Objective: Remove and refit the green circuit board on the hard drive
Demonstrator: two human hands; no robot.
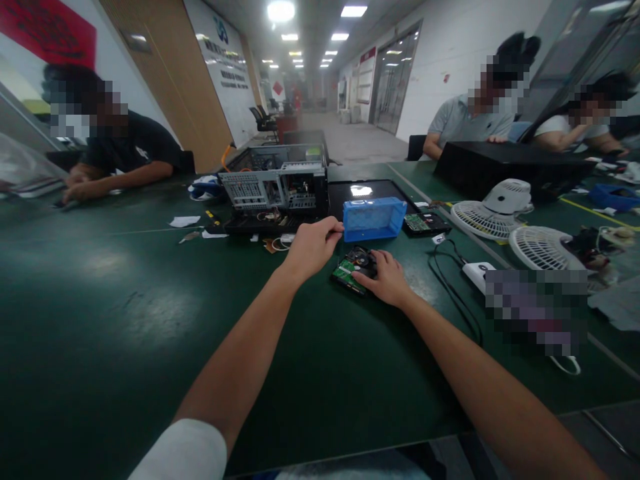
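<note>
My left hand point(311, 247) is closed in a pinch on the left end of a blue plastic tray point(374, 218), which is tilted up on its side above the green table point(125, 313). My right hand point(385, 277) rests on a hard drive point(353, 269) that lies flat on the table with its green circuit board showing; the fingers press down on its right part. The tray sits just behind the drive.
An opened computer case point(275, 187) stands behind the tray, with a black side panel point(365, 193) and a small circuit board point(423, 223) beside it. Two white fans point(495, 210) and a black cable point(450, 280) lie at the right. Three other people sit around the table.
</note>
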